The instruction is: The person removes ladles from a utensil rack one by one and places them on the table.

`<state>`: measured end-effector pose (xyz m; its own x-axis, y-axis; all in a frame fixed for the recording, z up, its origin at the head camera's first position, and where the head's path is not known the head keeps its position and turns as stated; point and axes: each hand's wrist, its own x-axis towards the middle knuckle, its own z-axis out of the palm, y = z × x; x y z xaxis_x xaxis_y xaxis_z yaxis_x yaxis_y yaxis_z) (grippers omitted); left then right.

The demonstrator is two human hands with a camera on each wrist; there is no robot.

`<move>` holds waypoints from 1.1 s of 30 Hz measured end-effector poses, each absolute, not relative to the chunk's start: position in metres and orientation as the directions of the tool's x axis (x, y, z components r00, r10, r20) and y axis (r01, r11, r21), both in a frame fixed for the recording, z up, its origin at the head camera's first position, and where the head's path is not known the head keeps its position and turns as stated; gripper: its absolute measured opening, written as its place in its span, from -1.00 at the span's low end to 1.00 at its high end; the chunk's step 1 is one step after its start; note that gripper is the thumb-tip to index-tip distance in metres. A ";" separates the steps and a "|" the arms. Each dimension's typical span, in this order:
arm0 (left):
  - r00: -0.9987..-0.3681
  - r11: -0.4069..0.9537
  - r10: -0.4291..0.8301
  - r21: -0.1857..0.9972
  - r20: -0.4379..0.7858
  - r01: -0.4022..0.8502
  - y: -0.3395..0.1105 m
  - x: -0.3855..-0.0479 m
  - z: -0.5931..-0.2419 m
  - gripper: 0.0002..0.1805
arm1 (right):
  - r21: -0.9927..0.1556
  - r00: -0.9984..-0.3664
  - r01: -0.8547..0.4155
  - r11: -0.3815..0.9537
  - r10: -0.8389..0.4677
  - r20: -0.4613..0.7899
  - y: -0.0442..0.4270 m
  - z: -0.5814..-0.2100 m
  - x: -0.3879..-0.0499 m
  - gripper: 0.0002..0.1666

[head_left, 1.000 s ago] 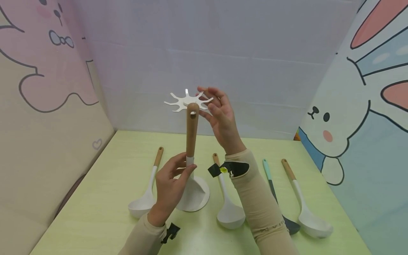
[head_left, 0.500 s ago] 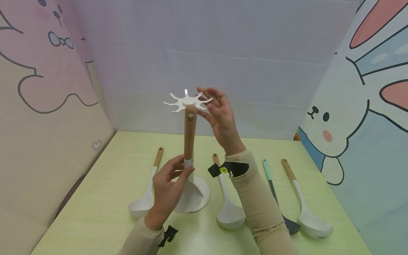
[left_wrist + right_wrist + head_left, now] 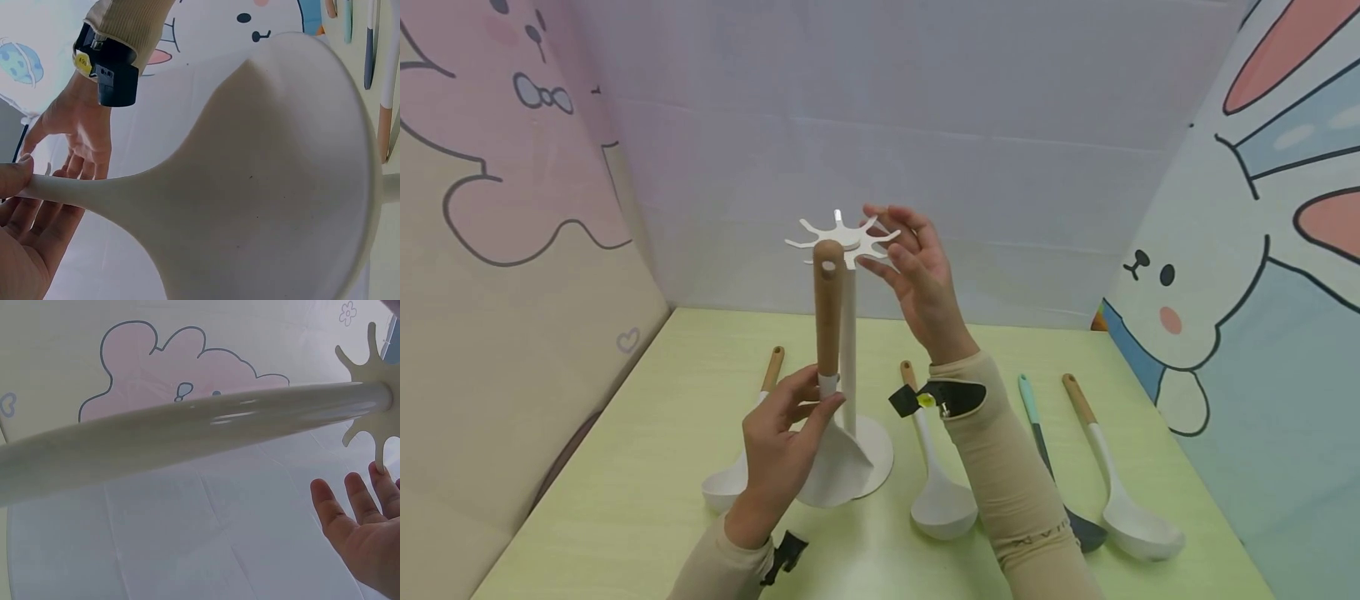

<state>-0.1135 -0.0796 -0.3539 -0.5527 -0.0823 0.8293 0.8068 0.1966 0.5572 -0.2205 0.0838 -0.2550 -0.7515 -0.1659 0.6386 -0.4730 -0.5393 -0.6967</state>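
My left hand [image 3: 775, 454] pinches the white neck of a spatula [image 3: 828, 325], its wooden handle upward and its broad white head [image 3: 269, 181] hanging down. The spatula stands just left of and in front of the post of a white utensil rack [image 3: 849, 350], whose top has a ring of curved hooks. Its handle end is near those hooks. Up at the right side of the ring, my right hand [image 3: 921, 279] has its fingers loosely spread around the hooks. In the right wrist view a fingertip [image 3: 377, 469] touches one hook's tip.
A white ladle [image 3: 726, 487] lies left of the rack. To the right lie another white ladle [image 3: 943, 508], a dark utensil with a mint handle [image 3: 1028, 400] and a white ladle [image 3: 1138, 529]. A cloth wall [image 3: 737, 167] stands behind the table.
My left hand has moved the spatula left and slightly lower, so its handle uncovers the rack's post. The right hand has stayed at the hooks.
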 end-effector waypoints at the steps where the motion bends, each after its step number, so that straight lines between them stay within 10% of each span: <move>1: -0.554 0.195 -0.089 0.560 0.828 0.806 -0.081 -0.113 -0.353 -0.53 | -0.696 -0.752 -0.472 -0.541 -0.165 0.638 0.084 -0.255 -0.220 -0.05; 33: -0.418 0.367 -0.252 0.486 0.873 0.793 -0.160 -0.136 -0.323 -0.60 | -0.694 -0.761 -0.463 -0.552 -0.155 0.630 0.079 -0.255 -0.221 -0.03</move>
<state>-0.1361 -0.1597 -0.3234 -0.4180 -0.2515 0.8729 0.7935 0.3668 0.4856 -0.2209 0.0786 -0.2545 -0.7606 -0.1547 0.6305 -0.4629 -0.5517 -0.6938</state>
